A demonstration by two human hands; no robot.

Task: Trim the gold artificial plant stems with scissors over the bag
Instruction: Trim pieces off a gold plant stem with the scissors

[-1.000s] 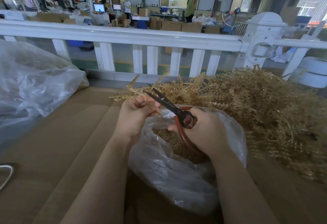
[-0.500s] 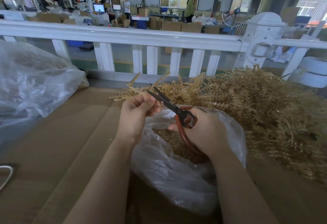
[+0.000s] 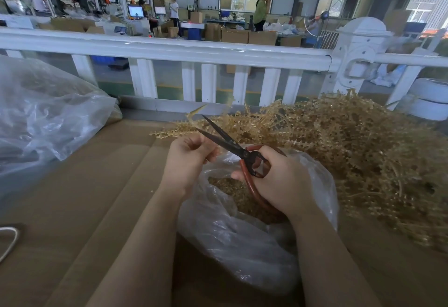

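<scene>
Spreading across the lower frame, a brown cardboard-covered table carries everything else. Along the upper middle runs a white railing. At the right, a big heap of gold artificial plant stems covers the table from the centre to the right edge. A large clear plastic bag lies crumpled at the left edge. At lower centre, a smaller clear plastic bag sits open, with gold trimmings inside it. Above its mouth, the right hand grips the red handles of the scissors, fingers curled through and around the loops; the dark blades stand apart, pointing to the upper left. Just left of the blades, the left hand has its fingers curled and pinches a gold stem, whose tip rises beside the blades.
</scene>
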